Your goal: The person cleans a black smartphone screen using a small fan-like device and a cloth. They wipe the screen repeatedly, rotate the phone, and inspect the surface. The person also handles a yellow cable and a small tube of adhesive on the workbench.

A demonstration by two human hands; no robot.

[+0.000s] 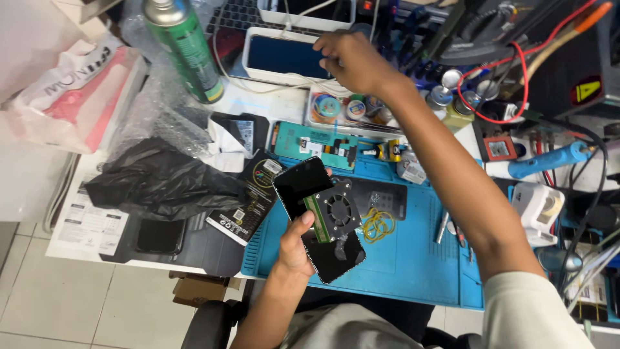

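Note:
My left hand (294,249) grips a black smartphone (298,182), screen up, over the front left part of a blue work mat (413,271). A small black square block with a round fan (334,211) rests on the phone, my thumb against its green edge. My right hand (352,59) reaches far back, fingers bent, over a small clear tray of tape rolls (336,108) and next to a white tray holding a blue-screened device (284,57). Whether it holds anything is hidden.
A green spray can (184,48) stands at the back left beside bubble wrap and a black plastic bag (158,181). Yellow rubber bands (378,224) lie on the mat. Tools, a blue handle (549,159) and red wires crowd the right side. A teal fixture (316,143) sits mid-table.

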